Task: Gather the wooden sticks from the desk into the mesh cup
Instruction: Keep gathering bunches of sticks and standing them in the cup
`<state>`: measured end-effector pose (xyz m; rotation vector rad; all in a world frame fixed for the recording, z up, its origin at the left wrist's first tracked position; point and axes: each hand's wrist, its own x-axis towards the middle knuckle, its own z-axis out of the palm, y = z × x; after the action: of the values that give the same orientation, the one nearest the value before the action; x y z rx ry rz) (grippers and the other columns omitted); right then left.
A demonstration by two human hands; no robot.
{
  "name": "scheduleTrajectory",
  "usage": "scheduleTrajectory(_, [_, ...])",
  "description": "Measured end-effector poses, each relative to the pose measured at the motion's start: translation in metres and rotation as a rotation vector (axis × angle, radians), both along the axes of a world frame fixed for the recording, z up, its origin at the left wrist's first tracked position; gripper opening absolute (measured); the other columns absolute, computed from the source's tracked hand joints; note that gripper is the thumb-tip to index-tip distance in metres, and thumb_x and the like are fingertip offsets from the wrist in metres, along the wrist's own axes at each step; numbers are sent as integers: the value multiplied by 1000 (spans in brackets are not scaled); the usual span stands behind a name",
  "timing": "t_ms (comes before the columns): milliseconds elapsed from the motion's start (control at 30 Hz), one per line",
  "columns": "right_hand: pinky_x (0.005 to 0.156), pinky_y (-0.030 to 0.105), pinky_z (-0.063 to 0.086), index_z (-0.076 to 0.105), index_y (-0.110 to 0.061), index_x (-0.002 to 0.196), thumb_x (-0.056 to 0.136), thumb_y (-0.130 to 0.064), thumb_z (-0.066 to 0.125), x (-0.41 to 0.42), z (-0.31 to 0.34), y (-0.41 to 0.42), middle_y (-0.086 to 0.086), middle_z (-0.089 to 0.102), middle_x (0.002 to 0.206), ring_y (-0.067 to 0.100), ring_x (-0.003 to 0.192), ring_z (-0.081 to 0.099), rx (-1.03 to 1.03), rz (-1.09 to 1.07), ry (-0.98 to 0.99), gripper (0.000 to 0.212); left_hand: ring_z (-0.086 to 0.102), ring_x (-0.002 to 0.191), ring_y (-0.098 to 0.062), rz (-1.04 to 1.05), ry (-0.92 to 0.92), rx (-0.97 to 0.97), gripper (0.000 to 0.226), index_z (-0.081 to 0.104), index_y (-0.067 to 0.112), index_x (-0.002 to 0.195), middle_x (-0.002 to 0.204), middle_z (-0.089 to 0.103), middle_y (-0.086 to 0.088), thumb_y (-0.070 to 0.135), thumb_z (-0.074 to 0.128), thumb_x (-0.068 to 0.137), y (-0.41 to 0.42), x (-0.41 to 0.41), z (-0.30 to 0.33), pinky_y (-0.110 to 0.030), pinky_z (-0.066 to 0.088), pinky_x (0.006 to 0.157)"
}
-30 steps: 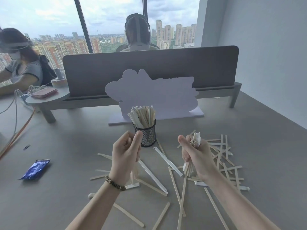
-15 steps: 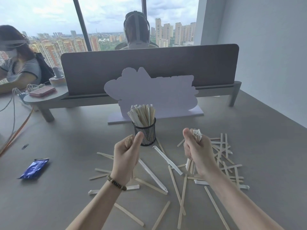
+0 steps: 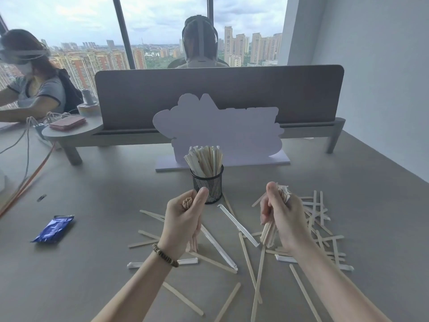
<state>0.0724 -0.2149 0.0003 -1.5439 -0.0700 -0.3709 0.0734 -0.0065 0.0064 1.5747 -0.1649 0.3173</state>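
1. Loose wooden sticks (image 3: 249, 263) lay scattered across the near desk (image 3: 92, 263), some bare, some in white wrappers, with a denser pile at the right.
2. The left hand (image 3: 183, 223) was clenched around a small bundle of sticks held upright, their ends showing at the top of the fist.
3. The right hand (image 3: 282, 219) gripped a second bundle, with crumpled wrapper ends above the fist and stick ends below.
4. The mesh cup (image 3: 207, 185) stood just beyond both hands, already holding many upright sticks.
5. Judgement: the step in hand was carrying gathered bundles to the cup. The next move would call for lifting each bundle over the rim and lowering it into the remaining space without tipping the cup.
6. The count in each fist could not be made out, nor how much room the cup retained. Several sticks were cut off at the lower edge.
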Motion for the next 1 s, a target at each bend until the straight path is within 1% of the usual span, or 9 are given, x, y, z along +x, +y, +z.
scheduleTrajectory(100, [41, 24, 20, 35, -13, 53, 92, -56, 50, 1, 4, -1, 3, 31, 38, 15, 35, 20, 53, -13, -2, 61, 12, 42, -12, -77, 44, -108, 55, 29, 17, 55, 50, 19, 1, 37, 65, 92, 0, -2, 5, -22, 12, 42])
scheduleTrajectory(200, [43, 26, 11, 39, -5, 67, 86, -69, 55, 2, 6, -7, -3, 23, 45, 15, 43, 10, 172, 94, -14, 69, 12, 50, -12, -151, 42, -214, 42, 34, 9, 63, 55, 21, 1, 36, 61, 79, 3, 2, 3, -24, 12, 43])
scheduleTrajectory(333, [48, 30, 16, 54, -8, 79, 91, -37, 53, 2, 1, -11, -3, 30, 55, 16, 50, 18, 205, 191, -28, 31, 23, 50, -14, -166, 33, -246, 25, 49, 4, 74, 55, 31, 4, 26, 51, 62, 3, 7, -3, -26, 22, 48])
scheduleTrajectory(400, [53, 30, 22, 52, -13, 81, 93, -22, 46, 4, -1, -7, -2, 35, 59, 16, 54, 25, 207, 201, 17, 17, 28, 54, -16, -145, 26, -199, 22, 54, 4, 82, 57, 36, 3, 19, 45, 68, 2, 8, -7, -31, 26, 54])
scheduleTrajectory(467, [57, 30, 28, 43, -14, 80, 104, -16, 39, 6, -5, -4, -2, 38, 61, 16, 56, 30, 150, 197, 33, 24, 33, 59, -18, -117, 29, -136, 21, 54, 7, 86, 60, 39, 0, 18, 41, 74, 1, 8, -10, -36, 29, 62])
scheduleTrajectory(667, [79, 16, 41, 53, -6, 81, 109, -29, 32, 7, -10, -12, 5, 55, 76, 14, 76, 54, -267, 115, -74, 42, 49, 75, -24, -142, -8, 95, 14, 46, 9, 85, 77, 52, -5, 14, 36, 92, 12, 5, -17, -35, 40, 77])
scheduleTrajectory(733, [80, 12, 40, 57, -4, 86, 106, -32, 33, 7, -9, -16, -2, 58, 81, 6, 81, 57, -342, 96, -71, 42, 49, 74, -13, -144, -47, 218, 17, 46, 6, 87, 80, 53, -2, 16, 35, 93, 17, 4, -15, -24, 39, 74])
scheduleTrajectory(833, [80, 15, 39, 58, -19, 85, 104, -45, 33, 11, -12, -23, -13, 58, 83, 6, 86, 56, -488, 39, -46, 41, 43, 74, -14, -120, -101, 420, 19, 46, 11, 89, 81, 47, 6, 25, 37, 97, 27, 6, -16, -24, 36, 71])
scheduleTrajectory(1000, [69, 22, 39, 60, -5, 89, 93, -54, 40, 12, -4, -29, 0, 55, 76, 11, 70, 52, -551, -2, 8, 53, 44, 69, -8, -96, -107, 508, 12, 51, 21, 91, 74, 48, 15, 27, 42, 96, 42, 8, -17, -23, 38, 67])
